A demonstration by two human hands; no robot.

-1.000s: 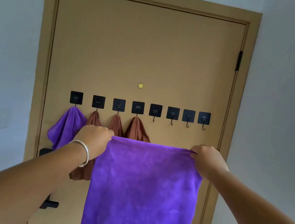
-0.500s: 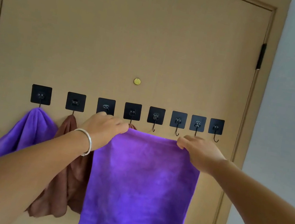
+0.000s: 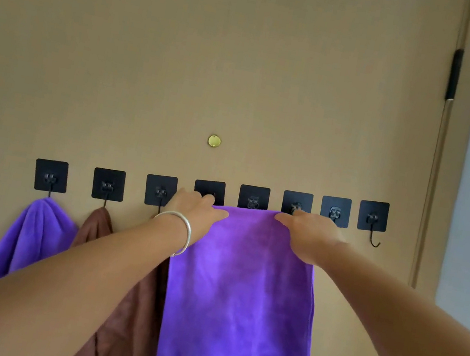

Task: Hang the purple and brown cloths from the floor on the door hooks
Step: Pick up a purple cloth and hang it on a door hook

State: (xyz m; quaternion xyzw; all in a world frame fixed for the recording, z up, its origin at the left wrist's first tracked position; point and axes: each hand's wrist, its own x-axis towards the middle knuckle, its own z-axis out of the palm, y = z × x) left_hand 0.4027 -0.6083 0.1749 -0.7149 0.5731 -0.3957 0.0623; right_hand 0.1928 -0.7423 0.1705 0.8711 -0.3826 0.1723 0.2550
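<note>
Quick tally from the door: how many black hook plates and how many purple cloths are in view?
hook plates: 8
purple cloths: 2, the hung purple cloth and the held purple cloth
Total: 10

The purple cloth hides the fifth hook's tip.

Tan door, eight black hooks, cloths hanging
</note>
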